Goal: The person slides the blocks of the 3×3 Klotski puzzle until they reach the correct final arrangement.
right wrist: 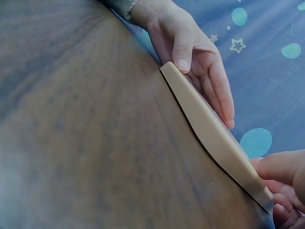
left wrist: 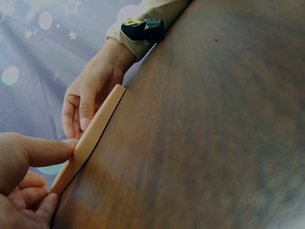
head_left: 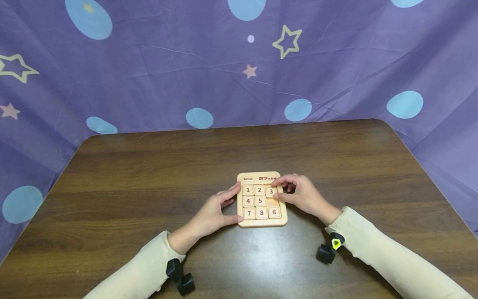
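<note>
A pale wooden number slide puzzle (head_left: 262, 223) lies on the table, its tiles numbered 1 to 8. The left hand (head_left: 212, 209) holds the board's left edge, with the thumb near the lower corner and fingers near the upper one. At the right side, the right hand (head_left: 304, 195) has its thumb and index finger about the number 3 tile (head_left: 271, 191) in the top row. Below that tile is a gap, and under the gap sits the number 6 tile (head_left: 274, 212). Both wrist views show the board (left wrist: 97, 126) edge-on, which hides the tiles.
The brown wooden table (head_left: 149, 166) extends around the puzzle on all sides. A purple curtain (head_left: 209, 62) with stars and blue spots hangs behind it. A black device (head_left: 180, 277) is strapped at the left wrist, another black device (head_left: 326, 253) at the right.
</note>
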`<state>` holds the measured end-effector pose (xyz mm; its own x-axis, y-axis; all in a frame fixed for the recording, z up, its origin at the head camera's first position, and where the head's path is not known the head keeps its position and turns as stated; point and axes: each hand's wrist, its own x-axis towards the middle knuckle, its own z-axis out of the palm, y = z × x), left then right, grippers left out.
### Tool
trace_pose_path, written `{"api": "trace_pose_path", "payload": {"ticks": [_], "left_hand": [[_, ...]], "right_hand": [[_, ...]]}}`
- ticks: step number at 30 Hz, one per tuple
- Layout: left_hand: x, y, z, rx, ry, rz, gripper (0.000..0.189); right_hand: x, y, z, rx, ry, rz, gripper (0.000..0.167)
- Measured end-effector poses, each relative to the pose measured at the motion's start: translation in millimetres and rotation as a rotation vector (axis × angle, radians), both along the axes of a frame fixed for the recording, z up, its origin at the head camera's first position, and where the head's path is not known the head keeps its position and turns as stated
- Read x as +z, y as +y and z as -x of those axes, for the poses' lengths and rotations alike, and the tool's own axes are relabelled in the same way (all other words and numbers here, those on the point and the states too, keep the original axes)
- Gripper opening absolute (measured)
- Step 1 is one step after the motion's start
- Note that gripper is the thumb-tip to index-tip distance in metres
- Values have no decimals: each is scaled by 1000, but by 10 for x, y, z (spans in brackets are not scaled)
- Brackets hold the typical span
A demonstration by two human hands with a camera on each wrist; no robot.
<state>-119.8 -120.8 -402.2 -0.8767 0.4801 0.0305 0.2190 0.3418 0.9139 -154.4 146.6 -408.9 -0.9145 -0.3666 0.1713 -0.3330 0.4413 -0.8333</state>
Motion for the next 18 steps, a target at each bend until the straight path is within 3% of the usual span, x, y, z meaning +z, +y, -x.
{"api": "trace_pose_path", "payload": {"ticks": [18], "left_hand": [[6,-5,-12,-4,3,-1,77]], "right_hand": [[5,-23,-4,-38,7,-1,25]]}}
